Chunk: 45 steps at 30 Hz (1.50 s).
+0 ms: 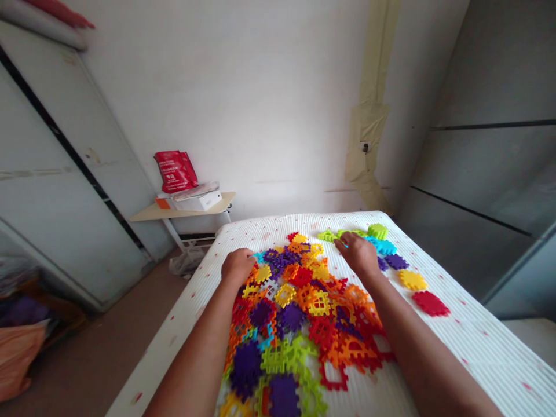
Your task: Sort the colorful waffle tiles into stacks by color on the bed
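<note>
Lying on a mattress (460, 353), plastic interlocking tiles (295, 324) are touched by the left hand (238, 267) and right hand (357, 255). Whether tiles are grasped cannot be told

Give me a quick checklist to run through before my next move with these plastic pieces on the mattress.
1. Left hand touching the pile of interlocking plastic pieces: ok, its fingers rest at the pile's edge.
2. Right hand holding a piece: cannot tell, its fingers hide what's beneath them.
3. Red piece and yellow piece apart from the pile: ok.
4. Whole pile in view: not ok, its near end runs out of frame.
5. Pieces all on the mattress: cannot tell, given that cut-off end.
</note>
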### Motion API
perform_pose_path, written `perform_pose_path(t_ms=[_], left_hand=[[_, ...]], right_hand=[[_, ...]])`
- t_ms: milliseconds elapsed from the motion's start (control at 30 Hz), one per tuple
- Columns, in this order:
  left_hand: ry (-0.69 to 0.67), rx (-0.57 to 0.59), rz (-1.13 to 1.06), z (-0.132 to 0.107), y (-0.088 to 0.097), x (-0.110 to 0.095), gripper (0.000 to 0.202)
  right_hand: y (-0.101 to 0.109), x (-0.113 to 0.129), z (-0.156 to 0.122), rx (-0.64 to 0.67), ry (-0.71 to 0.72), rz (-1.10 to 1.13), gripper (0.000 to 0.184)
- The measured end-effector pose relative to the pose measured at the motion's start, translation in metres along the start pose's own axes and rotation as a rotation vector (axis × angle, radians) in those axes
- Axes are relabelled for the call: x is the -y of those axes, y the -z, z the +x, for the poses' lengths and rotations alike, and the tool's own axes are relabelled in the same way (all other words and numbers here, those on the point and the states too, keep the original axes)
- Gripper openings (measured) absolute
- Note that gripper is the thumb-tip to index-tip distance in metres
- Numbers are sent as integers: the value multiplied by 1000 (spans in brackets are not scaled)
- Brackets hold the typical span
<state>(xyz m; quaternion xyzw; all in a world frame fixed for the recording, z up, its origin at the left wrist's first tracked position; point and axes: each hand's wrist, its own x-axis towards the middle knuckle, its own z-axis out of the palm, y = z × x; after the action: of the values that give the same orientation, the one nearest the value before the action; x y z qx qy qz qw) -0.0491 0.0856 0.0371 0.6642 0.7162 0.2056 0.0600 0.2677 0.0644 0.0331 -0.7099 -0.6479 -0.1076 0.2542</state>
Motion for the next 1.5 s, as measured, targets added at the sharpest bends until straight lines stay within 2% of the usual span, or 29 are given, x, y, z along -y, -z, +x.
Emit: perform_pose_path(t_ms=[133,200,300,567,700,833,1067,1300,1500], left_hand=[[57,83,136,30,-28,-1,39],[91,122,190,37,-40,-3,44],[121,170,247,42,-52,-5,41],[130,191,299,43,-58,1,41],[172,191,257,45,-60,3,36],[202,153,172,46,-61,4,41],[228,10,-88,44,-51,3,62],[170,-86,-546,24,-26,0,42],[194,-83,-848,-10,-9,-14,40]], right_hand=[[12,3,1,-78,53,93,28],[17,4,1,-110,79,146,28],[25,5,1,-148,100,198,29],[31,7,0,-163,113,211,29],[32,10,-2,-148,112,240,27],[35,11,-2,-153,103,262,28],[37,10,-2,-149,110,285,28],[35,16,-4,-123,119,333,26],[31,23,-5,-77,169,360,26]])
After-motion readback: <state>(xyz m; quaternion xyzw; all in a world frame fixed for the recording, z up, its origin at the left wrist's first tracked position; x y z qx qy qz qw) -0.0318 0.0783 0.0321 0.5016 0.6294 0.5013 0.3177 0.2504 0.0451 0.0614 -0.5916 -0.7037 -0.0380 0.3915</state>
